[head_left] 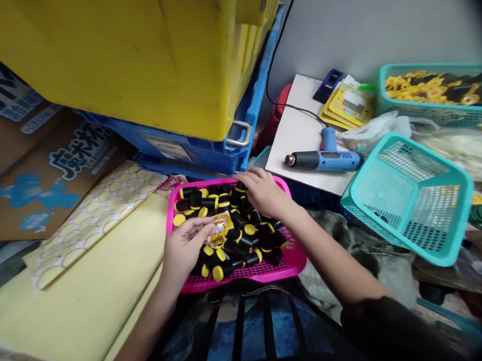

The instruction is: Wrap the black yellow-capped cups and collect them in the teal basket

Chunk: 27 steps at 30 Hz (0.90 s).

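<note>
A pink mesh tray (pixel 270 269) sits on my lap, filled with several small black cylinders with yellow caps (pixel 244 239). My left hand (pixel 183 247) rests at the tray's left side, fingers pinched on a small yellow printed packet (pixel 221 227). My right hand (pixel 261 190) reaches over the tray's far edge, fingers curled down among the cylinders; whether it grips one is hidden.
Stacked yellow crates (pixel 137 51) and a blue crate (pixel 207 144) loom at the back left. A blue heat gun (pixel 324 157) lies on a white board. An empty teal basket (pixel 411 198) tilts at right; another teal basket (pixel 434 92) holds yellow parts. Yellow sheets (pixel 80 286) lie left.
</note>
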Tool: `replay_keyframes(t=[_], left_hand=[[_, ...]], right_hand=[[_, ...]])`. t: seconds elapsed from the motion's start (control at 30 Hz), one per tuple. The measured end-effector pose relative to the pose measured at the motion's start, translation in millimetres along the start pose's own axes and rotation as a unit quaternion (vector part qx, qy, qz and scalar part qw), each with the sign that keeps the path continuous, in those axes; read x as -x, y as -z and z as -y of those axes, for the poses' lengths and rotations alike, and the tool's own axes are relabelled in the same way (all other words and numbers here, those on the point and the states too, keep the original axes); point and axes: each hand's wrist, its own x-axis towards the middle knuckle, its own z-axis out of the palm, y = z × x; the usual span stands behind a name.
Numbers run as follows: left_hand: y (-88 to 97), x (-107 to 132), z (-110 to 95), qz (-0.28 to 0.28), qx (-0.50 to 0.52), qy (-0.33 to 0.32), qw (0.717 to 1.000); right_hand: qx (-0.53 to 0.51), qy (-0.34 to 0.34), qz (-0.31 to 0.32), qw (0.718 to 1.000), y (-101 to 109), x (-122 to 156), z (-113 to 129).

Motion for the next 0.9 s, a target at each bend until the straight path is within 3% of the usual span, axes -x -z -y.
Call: replay_keyframes(t=[0.13, 0.23, 0.3, 0.37, 0.43, 0.5, 0.57, 0.6, 0.67, 0.9], left_hand=[[2.6, -1.3, -3.0, 0.024, 0.01, 0.021, 0.999], [4.2, -1.3, -1.4, 0.01, 0.014, 0.037, 0.999], [6.2, -1.6, 0.7, -0.01, 0.01, 0.034, 0.999], [8.5, -2.3, 3.2, -0.017, 0.014, 0.027, 0.999], [10.3, -3.2, 6.4, 0.004, 0.039, 0.019, 0.999], [10.6, -3.8, 10.4, 0.043, 0.098, 0.032, 0.994], [9.3, -3.8, 14.1, 0.075, 0.163, 0.061, 0.982], [8.2, -3.5, 15.4, 0.082, 0.188, 0.075, 0.976], [5.8, -2.5, 16.3, 0.082, 0.217, 0.088, 0.969], [4.4, 0.0, 11.2, 0.07, 0.238, 0.098, 0.964]], right_hand=[[0.132, 0.05, 0.088, 0.986, 2.2, -20.6, -23.6], [0.153, 0.0, 0.067, 0.986, 1.2, -13.4, -22.2], [0.089, -0.053, 0.016, 0.994, 1.1, -0.8, -14.2], [-0.073, -0.1, -0.025, 0.992, 1.4, 13.8, -0.7], [-0.296, -0.129, -0.04, 0.946, 1.6, 27.0, 17.1], [-0.488, -0.141, -0.035, 0.861, 1.4, 36.3, 35.8], [-0.6, -0.149, -0.022, 0.786, 0.7, 40.8, 50.7], [-0.627, -0.158, -0.014, 0.763, 0.2, 41.6, 55.6], [-0.641, -0.177, 0.009, 0.747, -0.6, 41.5, 60.2], [-0.632, -0.193, 0.042, 0.75, -2.9, 44.4, 50.4]])
